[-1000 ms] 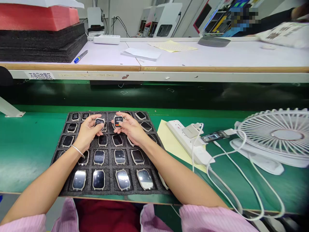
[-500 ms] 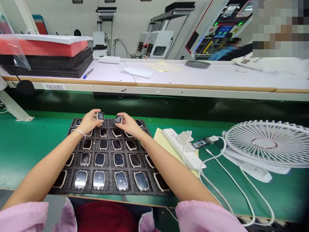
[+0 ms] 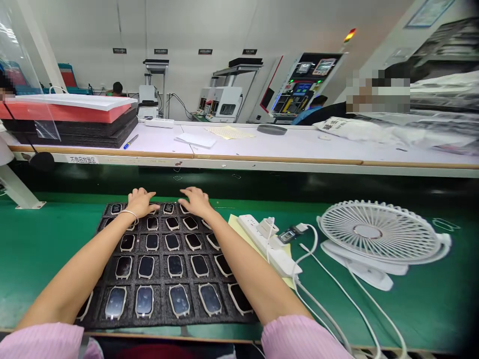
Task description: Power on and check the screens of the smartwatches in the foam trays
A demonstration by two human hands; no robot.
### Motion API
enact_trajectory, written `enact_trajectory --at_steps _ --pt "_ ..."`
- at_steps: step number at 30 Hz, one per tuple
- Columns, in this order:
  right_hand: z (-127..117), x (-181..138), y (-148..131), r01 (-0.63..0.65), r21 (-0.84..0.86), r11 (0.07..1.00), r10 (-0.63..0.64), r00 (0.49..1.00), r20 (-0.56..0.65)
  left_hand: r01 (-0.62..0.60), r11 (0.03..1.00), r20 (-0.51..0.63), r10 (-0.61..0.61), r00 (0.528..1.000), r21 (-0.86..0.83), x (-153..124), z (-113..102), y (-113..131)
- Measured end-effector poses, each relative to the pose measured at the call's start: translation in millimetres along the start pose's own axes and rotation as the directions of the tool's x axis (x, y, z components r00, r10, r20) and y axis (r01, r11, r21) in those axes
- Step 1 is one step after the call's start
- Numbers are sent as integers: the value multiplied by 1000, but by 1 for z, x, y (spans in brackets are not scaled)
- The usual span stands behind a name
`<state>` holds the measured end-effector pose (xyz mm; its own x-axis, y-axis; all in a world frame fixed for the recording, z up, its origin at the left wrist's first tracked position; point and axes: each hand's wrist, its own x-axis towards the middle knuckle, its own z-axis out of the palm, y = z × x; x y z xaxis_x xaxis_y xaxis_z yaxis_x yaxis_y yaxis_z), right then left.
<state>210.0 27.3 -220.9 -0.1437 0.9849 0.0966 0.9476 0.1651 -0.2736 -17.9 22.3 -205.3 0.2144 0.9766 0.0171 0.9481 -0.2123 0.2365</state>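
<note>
A black foam tray [image 3: 160,279] holds several rows of strapless smartwatch cases with dark screens, each in its own square pocket. My left hand [image 3: 139,203] is over the tray's back row, thumb and index finger apart with nothing visible between them. Also over the back row, farther right, my right hand [image 3: 197,202] has its fingers spread. A smartwatch [image 3: 168,209] with white text on its screen lies in a pocket between the hands. Another smartwatch [image 3: 183,209] is partly hidden under my right hand. At the back left corner sits a further lit smartwatch [image 3: 116,209].
Right of the tray are a white power strip [image 3: 269,244] on yellow paper, loose white cables and a white fan [image 3: 374,234]. A raised shelf [image 3: 232,149] runs behind, bearing stacked foam [image 3: 93,127], a pen [image 3: 130,141] and papers. Other people are in the background.
Both hands held a smartwatch above the back row; now the fingers are apart and the watches are out of them, down at the tray. The camera view has tilted up.
</note>
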Motion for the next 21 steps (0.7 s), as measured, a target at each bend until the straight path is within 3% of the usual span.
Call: enact_trajectory --at_steps 5,9,12,15,19,20,21 --pt "-2 -17 23 -314 -68 947 305 945 -118 -50 999 -7 50 999 -7 21 25 62" --pt "13 -30 24 -351 -18 936 342 922 -181 -18 1000 -62 17 998 -26 33 52 105" --pt "16 -30 24 -333 48 942 335 916 -220 5 996 -79 -12 997 -92 43 57 114" --pt "11 -30 25 -297 129 946 320 918 -233 -37 975 -56 25 998 -220 45 47 114" --pt "-3 -32 25 -297 290 910 368 899 -236 -152 889 -81 130 988 -431 28 15 109" --pt "-7 -33 25 -297 339 893 386 891 -237 -166 839 -78 147 986 -518 22 5 105" --pt "-10 -33 24 -297 390 872 406 883 -237 -133 701 -49 139 989 -701 16 -5 99"
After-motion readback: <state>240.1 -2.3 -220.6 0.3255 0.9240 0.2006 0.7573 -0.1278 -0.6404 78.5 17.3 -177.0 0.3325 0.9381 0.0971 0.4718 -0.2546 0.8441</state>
